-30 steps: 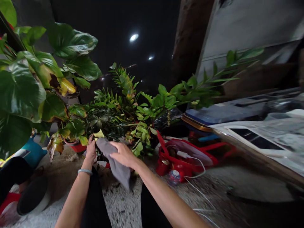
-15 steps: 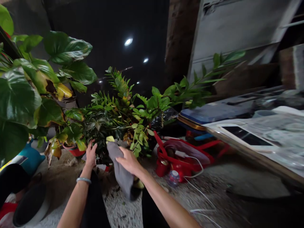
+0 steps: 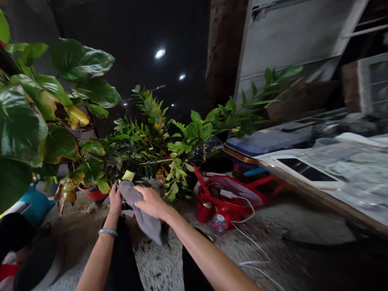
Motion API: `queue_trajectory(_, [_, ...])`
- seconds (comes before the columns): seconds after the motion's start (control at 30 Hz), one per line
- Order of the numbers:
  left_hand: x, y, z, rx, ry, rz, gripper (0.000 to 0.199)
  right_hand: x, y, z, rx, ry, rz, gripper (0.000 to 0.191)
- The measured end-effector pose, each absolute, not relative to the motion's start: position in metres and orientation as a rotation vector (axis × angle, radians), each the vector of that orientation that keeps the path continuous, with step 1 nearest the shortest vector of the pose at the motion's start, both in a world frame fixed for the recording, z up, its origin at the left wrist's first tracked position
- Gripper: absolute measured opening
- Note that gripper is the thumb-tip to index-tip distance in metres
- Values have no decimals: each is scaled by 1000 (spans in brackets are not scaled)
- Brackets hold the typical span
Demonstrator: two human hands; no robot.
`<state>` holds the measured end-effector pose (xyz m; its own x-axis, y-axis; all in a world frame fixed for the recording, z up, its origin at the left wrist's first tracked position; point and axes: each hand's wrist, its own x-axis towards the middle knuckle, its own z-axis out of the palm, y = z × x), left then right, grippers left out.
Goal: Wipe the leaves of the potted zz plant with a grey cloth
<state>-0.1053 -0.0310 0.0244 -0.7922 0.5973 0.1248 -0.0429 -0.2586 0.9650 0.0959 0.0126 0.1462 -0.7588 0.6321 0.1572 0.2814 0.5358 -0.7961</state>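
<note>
The person's right hand (image 3: 151, 202) was gripping a soft, dark-grey fabric cloth (image 3: 140, 210), the thumb and fingers closed over its upper part while the lower end hung down and to the right above the rough grey ground (image 3: 160, 266). The cloth lay between the two hands, at the near edge of the dense green-leaved plants (image 3: 145, 141). A small, pale-yellow flat piece (image 3: 128, 175) stood out just beyond the cloth's far end; whether it was a leaf or part of something else could not be told.

The left hand (image 3: 115, 201), with a pale grey-green ring bracelet (image 3: 108, 232) on its wrist, was raised just left of the cloth, against the foliage; its grip could not be made out.

To its left was a red, round plant pot (image 3: 93, 193), with a tall plant of broad, glossy green leaves (image 3: 22, 121), some yellowed and browned, farther left. Right of the right hand, a red bag with a pale lilac lining (image 3: 248, 197) lay on the ground, a white charger block (image 3: 228, 194) at its opening and a small clear bottle (image 3: 218, 224) just beside it.
</note>
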Motion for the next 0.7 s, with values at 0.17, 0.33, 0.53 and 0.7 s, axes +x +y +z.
queue_trajectory(0.17, [-103, -38, 10, 620, 1594, 2042, 27, 111, 7, 151, -537, -1976, 1147, 57])
queue_trajectory(0.33, [-103, -36, -1, 447, 1481, 2087, 24, 82, 39, 141, -918, -1570, 1312, 51])
queue_trajectory(0.53, [-110, -36, -8, 290, 1394, 2080, 17, 101, 3, 94, -1042, -1376, 1641, 39])
queue_trajectory(0.7, [-104, -36, -4, 332, 1408, 2080, 16, 79, 17, 158, -788, -1423, 1293, 59])
